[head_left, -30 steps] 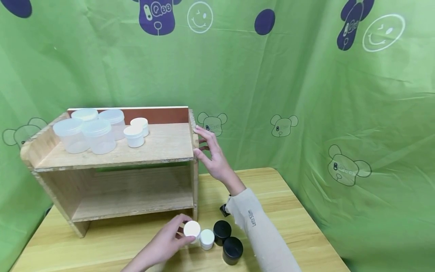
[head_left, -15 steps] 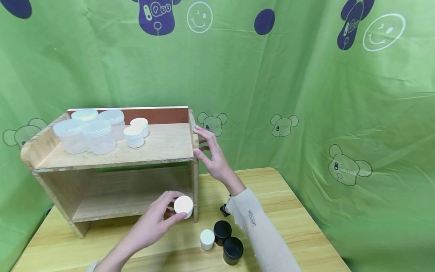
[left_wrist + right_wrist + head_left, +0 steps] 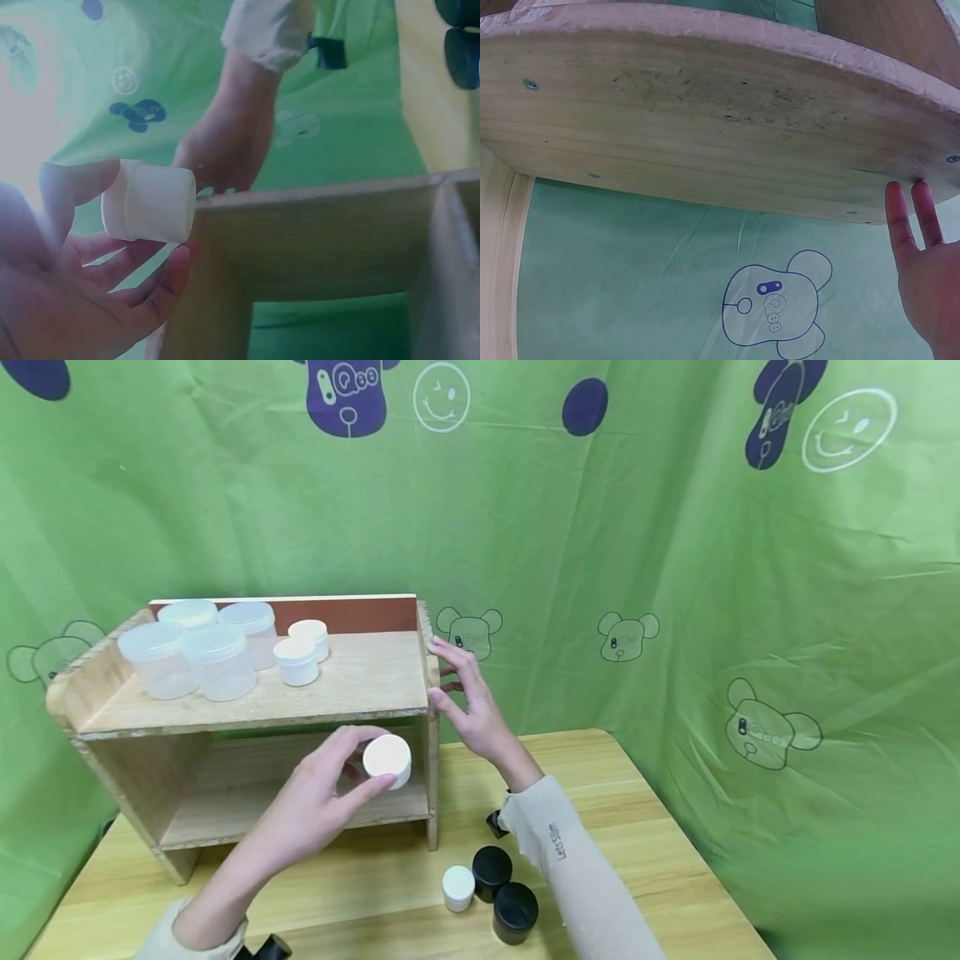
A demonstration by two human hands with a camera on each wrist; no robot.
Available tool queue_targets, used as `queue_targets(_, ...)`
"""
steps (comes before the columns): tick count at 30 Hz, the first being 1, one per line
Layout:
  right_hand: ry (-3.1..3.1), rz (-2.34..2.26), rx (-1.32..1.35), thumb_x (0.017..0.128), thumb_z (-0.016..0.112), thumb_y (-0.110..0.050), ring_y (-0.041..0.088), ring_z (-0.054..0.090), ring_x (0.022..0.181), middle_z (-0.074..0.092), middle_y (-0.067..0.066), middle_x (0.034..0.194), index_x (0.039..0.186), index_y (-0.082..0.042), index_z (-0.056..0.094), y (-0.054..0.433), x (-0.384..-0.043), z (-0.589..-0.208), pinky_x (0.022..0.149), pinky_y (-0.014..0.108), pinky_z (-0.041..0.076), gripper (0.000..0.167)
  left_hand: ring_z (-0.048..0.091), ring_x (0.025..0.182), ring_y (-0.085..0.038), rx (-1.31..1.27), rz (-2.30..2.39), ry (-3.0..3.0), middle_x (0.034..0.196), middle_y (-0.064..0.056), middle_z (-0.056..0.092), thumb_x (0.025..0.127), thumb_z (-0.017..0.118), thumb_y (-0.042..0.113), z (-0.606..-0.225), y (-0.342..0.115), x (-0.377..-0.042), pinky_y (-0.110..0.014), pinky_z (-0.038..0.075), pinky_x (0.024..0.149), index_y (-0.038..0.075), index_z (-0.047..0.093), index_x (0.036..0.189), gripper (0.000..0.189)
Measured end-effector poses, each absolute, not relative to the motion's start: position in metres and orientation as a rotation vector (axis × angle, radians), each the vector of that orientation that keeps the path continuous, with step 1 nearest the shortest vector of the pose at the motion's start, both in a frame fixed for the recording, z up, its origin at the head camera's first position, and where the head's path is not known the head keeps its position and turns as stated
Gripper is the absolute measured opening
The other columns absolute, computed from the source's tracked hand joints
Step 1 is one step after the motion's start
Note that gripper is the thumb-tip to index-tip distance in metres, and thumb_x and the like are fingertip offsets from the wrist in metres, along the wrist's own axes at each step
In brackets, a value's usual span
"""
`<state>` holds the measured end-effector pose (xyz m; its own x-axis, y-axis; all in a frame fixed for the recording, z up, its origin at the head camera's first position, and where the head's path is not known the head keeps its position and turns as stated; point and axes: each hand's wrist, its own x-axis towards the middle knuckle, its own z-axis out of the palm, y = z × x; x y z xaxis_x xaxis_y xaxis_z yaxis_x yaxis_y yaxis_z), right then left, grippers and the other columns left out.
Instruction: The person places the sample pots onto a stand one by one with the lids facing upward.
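A small white lidded jar [image 3: 387,760] is pinched between the thumb and fingers of my left hand [image 3: 318,797], raised in front of the shelf's lower level. In the left wrist view the jar [image 3: 154,202] lies sideways across that view. My right hand [image 3: 476,714] rests its fingertips on the right side panel of the wooden shelf [image 3: 360,693]; the right wrist view shows two fingers [image 3: 897,217] against the panel. On the top board stand two small white jars [image 3: 296,662] and several larger translucent tubs [image 3: 219,664] at the left.
One small white jar [image 3: 458,888] and two black jars [image 3: 514,912] stand on the wooden table [image 3: 600,860] near its front, right of the shelf. A red-brown back board [image 3: 360,615] edges the shelf top. Green printed cloth [image 3: 525,527] hangs behind.
My left hand has lifted the white jar off the table, up and to the left, to the front of the shelf. My right hand has stayed on the side panel.
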<state>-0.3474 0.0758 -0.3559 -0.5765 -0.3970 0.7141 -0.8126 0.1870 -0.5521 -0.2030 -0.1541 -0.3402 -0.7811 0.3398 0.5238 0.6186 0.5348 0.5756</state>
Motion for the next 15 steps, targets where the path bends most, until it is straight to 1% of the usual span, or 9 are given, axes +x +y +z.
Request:
queue_targets(3,-2.057,1.353,1.137,0.103,0.046,-0.064,0.029,0.053,0.123,0.03,0.002,0.167,0.157,-0.017,0.036,0.076,-0.348,-0.355,0.102,0.044,0.054,0.073,0.062,0.089,-0.009,-0.755,-1.067,-2.417,0.113,0.002,0.065,0.096,0.076,0.023,-0.33,-0.157,-0.207,-0.026,0.056,0.078,0.013,0.06,0.134,0.042)
queue_targets(9,-2.064,1.362,1.132,0.102,0.045,-0.066,0.029,0.053,0.123,0.03,0.001,0.167,0.158,-0.017,0.036,0.076,-0.347,-0.355,0.102,0.044,0.054,0.075,0.065,0.089,-0.014,-0.713,-1.039,-2.387,0.113,-0.004,0.069,0.097,0.074,0.021,-0.312,-0.162,-0.224,-0.029,0.056,0.078,0.01,0.06,0.133,0.04)
queue_targets(12,-2.058,1.372,1.133,0.102,0.046,-0.066,0.029,0.053,0.122,0.03,0.001,0.167,0.157,-0.017,0.036,0.076,-0.347,-0.354,0.102,0.044,0.054,0.075,0.068,0.088,-0.017,-0.692,-1.078,-2.393,0.112,-0.006,0.07,0.099,0.072,0.022,-0.303,-0.164,-0.233,-0.034,0.058,0.079,0.009,0.06,0.133,0.038)
queue_targets(15,-2.055,1.373,1.139,0.102,0.046,-0.065,0.029,0.053,0.122,0.03,0.001,0.167,0.157,-0.016,0.036,0.076,-0.347,-0.354,0.101,0.043,0.054,0.074,0.069,0.092,-0.02,-0.671,-1.113,-2.416,0.113,-0.007,0.07,0.101,0.069,0.025,-0.293,-0.165,-0.239,-0.038,0.058,0.082,0.009,0.059,0.134,0.038)
